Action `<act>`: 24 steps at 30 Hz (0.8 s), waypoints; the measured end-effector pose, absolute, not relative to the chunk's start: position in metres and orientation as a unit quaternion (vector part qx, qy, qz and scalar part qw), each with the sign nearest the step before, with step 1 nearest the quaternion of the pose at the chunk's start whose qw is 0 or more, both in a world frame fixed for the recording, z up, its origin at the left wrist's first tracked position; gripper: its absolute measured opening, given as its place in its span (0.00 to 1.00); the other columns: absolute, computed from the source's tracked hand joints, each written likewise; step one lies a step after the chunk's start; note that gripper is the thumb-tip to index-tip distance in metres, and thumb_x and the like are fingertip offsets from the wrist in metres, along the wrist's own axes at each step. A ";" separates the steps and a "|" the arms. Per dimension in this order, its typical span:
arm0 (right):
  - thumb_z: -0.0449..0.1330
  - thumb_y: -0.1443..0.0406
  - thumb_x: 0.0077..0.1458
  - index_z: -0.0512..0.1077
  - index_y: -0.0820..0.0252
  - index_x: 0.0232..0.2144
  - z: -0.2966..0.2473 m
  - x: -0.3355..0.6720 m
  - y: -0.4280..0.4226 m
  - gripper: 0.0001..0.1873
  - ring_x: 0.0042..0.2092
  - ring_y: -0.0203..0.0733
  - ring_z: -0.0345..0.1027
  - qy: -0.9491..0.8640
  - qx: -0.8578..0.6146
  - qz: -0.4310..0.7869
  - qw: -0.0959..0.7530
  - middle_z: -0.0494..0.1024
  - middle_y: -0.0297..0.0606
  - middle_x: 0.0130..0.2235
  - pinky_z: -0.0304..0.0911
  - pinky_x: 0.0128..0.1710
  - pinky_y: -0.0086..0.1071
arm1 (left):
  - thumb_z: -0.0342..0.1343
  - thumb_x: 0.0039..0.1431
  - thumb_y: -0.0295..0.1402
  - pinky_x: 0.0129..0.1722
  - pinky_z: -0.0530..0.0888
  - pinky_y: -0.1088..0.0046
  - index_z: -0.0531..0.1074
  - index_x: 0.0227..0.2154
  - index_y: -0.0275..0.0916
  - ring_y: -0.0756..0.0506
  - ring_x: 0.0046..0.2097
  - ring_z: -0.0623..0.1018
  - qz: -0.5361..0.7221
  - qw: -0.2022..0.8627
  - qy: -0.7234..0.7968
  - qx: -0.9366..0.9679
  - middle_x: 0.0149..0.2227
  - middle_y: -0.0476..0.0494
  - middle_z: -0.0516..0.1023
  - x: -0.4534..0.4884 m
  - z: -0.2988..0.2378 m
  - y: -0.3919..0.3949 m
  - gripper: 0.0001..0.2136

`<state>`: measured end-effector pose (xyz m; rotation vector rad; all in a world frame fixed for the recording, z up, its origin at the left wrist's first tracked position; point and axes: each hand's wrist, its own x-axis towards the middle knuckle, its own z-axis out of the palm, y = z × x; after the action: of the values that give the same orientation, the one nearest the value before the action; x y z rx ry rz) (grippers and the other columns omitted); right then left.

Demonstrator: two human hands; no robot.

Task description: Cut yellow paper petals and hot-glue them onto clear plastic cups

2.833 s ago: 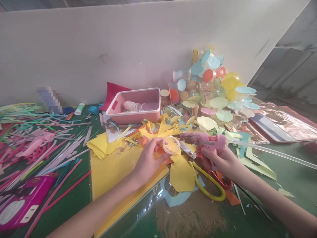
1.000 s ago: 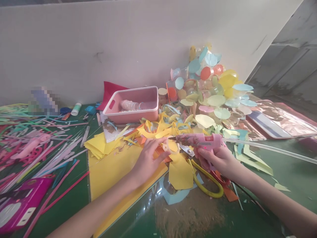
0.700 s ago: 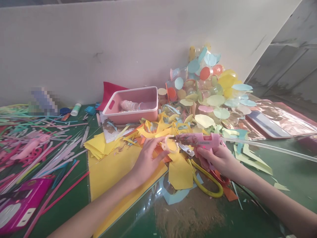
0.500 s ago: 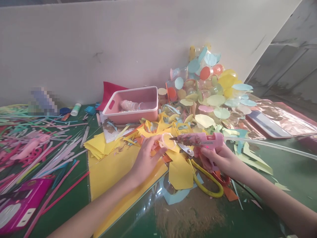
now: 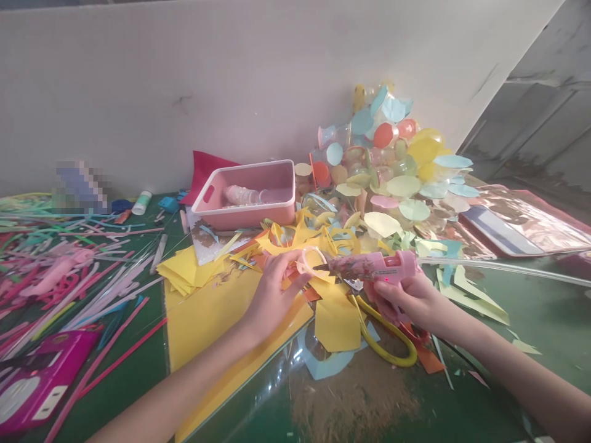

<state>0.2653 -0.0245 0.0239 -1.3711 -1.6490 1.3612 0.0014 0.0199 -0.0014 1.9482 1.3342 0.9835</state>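
Observation:
Between the fingers of my left hand point(image 5: 277, 289) is a small clear plastic cup point(image 5: 313, 258), its round rim turned toward the right. My right hand point(image 5: 406, 301) grips a pink hot glue gun point(image 5: 385, 266) by its handle, and a small red light glows on its side. The gun's dark nozzle points left and lies at the cup's rim; whether it touches cannot be made out. A clear glue stick point(image 5: 503, 271) sticks out of the gun's back. Below the gun lie yellow-handled scissors point(image 5: 392, 351), their blades mostly covered, beside a cut yellow paper piece point(image 5: 338, 320).
A pink bin point(image 5: 249, 215) holding stacked cups stands at the back. Behind the glue gun is a pile of cups with coloured paper discs point(image 5: 410, 184). Pipe cleaners point(image 5: 106, 295) and a magenta device point(image 5: 41, 381) lie left; a phone point(image 5: 501, 231) lies right.
The glue gun has shifted slightly down and left, its nozzle moving from the cup's right edge to lower across its rim. My left hand and the cup stay almost still.

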 end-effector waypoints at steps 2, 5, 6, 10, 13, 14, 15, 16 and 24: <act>0.52 0.40 0.58 0.62 0.57 0.15 0.025 0.265 -0.025 0.33 0.20 0.33 0.57 -0.625 -0.512 0.508 0.297 0.66 0.33 0.16 0.56 0.20 0.28 | 0.54 0.63 0.48 0.48 0.70 0.64 0.70 0.50 0.47 0.44 0.45 0.71 0.369 0.285 0.497 0.731 0.42 0.44 0.72 0.002 -0.002 0.020 0.17; 0.52 0.41 0.59 0.67 0.58 0.18 0.027 0.263 -0.025 0.31 0.19 0.33 0.58 -0.626 -0.517 0.502 0.299 0.66 0.33 0.16 0.56 0.19 0.28 | 0.54 0.62 0.48 0.47 0.70 0.64 0.71 0.50 0.47 0.44 0.44 0.71 0.371 0.285 0.496 0.731 0.42 0.44 0.72 0.002 -0.002 0.020 0.18; 0.53 0.42 0.59 0.69 0.58 0.19 0.028 0.263 -0.025 0.30 0.19 0.34 0.57 -0.625 -0.518 0.501 0.301 0.66 0.32 0.16 0.56 0.18 0.28 | 0.54 0.62 0.48 0.47 0.70 0.64 0.71 0.50 0.47 0.44 0.44 0.71 0.371 0.284 0.497 0.731 0.42 0.44 0.72 0.002 -0.002 0.020 0.18; 0.54 0.44 0.60 0.74 0.59 0.25 0.030 0.262 -0.024 0.27 0.18 0.34 0.58 -0.629 -0.513 0.499 0.304 0.66 0.32 0.16 0.57 0.18 0.28 | 0.53 0.62 0.48 0.47 0.70 0.65 0.70 0.51 0.49 0.44 0.44 0.71 0.366 0.281 0.501 0.732 0.42 0.45 0.72 0.001 -0.003 0.020 0.18; 0.54 0.44 0.60 0.75 0.60 0.27 0.030 0.263 -0.024 0.27 0.18 0.34 0.57 -0.632 -0.514 0.495 0.301 0.66 0.31 0.16 0.56 0.18 0.28 | 0.53 0.63 0.48 0.47 0.70 0.65 0.70 0.51 0.49 0.44 0.44 0.70 0.365 0.283 0.499 0.733 0.42 0.45 0.72 0.001 -0.003 0.020 0.17; 0.54 0.44 0.60 0.75 0.60 0.28 0.030 0.263 -0.024 0.27 0.18 0.34 0.57 -0.633 -0.515 0.494 0.300 0.66 0.31 0.16 0.56 0.18 0.28 | 0.53 0.63 0.48 0.47 0.70 0.65 0.70 0.51 0.48 0.44 0.44 0.70 0.367 0.283 0.498 0.733 0.42 0.45 0.72 0.001 -0.003 0.020 0.17; 0.54 0.44 0.60 0.75 0.60 0.28 0.030 0.263 -0.024 0.27 0.18 0.34 0.57 -0.634 -0.515 0.493 0.299 0.66 0.31 0.16 0.56 0.18 0.28 | 0.54 0.63 0.47 0.47 0.70 0.65 0.70 0.51 0.48 0.44 0.44 0.70 0.369 0.284 0.497 0.732 0.41 0.45 0.72 0.001 -0.003 0.020 0.17; 0.54 0.44 0.60 0.76 0.60 0.28 0.030 0.263 -0.024 0.27 0.18 0.34 0.57 -0.635 -0.516 0.492 0.298 0.66 0.31 0.16 0.56 0.18 0.28 | 0.54 0.63 0.47 0.47 0.70 0.65 0.70 0.51 0.48 0.44 0.44 0.70 0.373 0.285 0.496 0.731 0.41 0.45 0.72 0.001 -0.003 0.020 0.17; 0.54 0.43 0.59 0.76 0.60 0.26 0.034 0.266 -0.024 0.29 0.18 0.35 0.62 -0.627 -0.558 0.455 0.299 0.68 0.33 0.15 0.59 0.18 0.28 | 0.54 0.63 0.47 0.46 0.70 0.64 0.70 0.48 0.47 0.44 0.43 0.70 0.387 0.296 0.501 0.715 0.40 0.45 0.71 0.002 -0.004 0.022 0.15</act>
<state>0.2664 -0.0241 0.0340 -1.4817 -1.6645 1.2081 0.0025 0.0223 -0.0039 1.9030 1.3315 1.0306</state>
